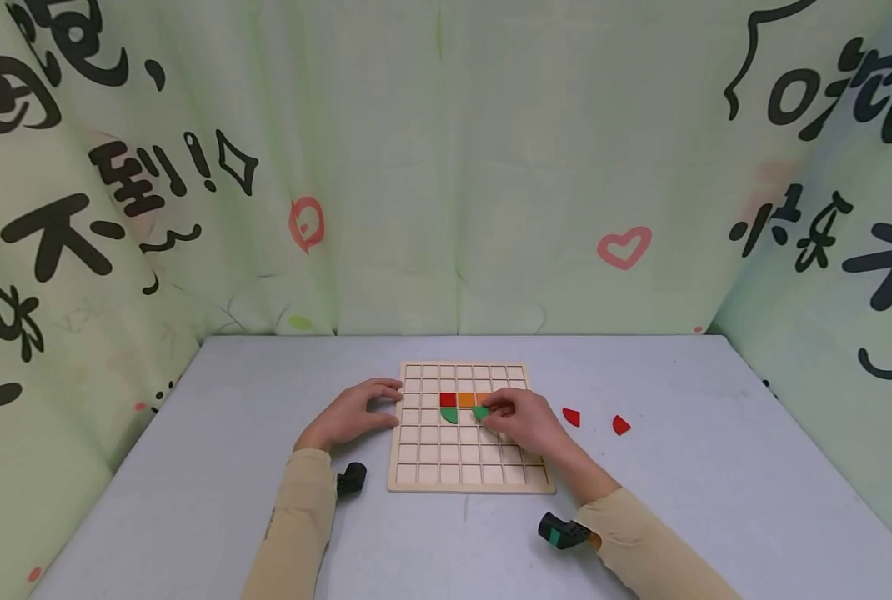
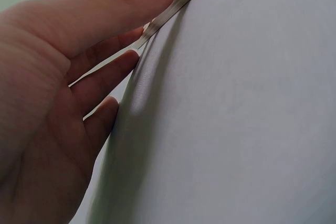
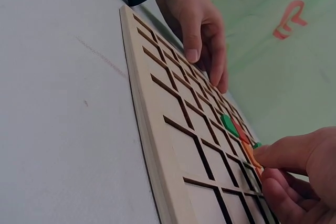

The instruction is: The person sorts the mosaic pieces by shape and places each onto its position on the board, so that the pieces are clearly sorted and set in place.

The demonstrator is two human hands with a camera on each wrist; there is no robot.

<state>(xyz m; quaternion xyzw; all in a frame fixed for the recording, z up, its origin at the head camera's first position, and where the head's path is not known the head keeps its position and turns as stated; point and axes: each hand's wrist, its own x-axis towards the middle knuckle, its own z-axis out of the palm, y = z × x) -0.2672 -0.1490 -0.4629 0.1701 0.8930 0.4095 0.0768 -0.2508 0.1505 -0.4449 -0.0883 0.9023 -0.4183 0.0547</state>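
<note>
A wooden grid board (image 1: 429,453) lies flat on the table. My left hand (image 1: 352,414) is at the board's left edge, its thumb and fingers extended and touching the rim. Over the right middle of the grid, my right hand (image 1: 524,422) pinches a green quarter-circle piece (image 1: 479,412) between thumb and fingertips. Just behind it, an orange square (image 1: 465,400) sits in the grid beside a red square (image 1: 448,400), with more orange partly hidden by my right fingers. Another green quarter-circle piece (image 1: 449,415) rests in front of the red square.
Two red quarter-circle pieces lie to the board's right, one red piece (image 1: 572,417) closer and the other red piece (image 1: 621,425) farther out. The white table (image 1: 213,500) meets a printed curtain (image 1: 393,167) at the back and sides. Each wrist carries a black camera (image 1: 352,478).
</note>
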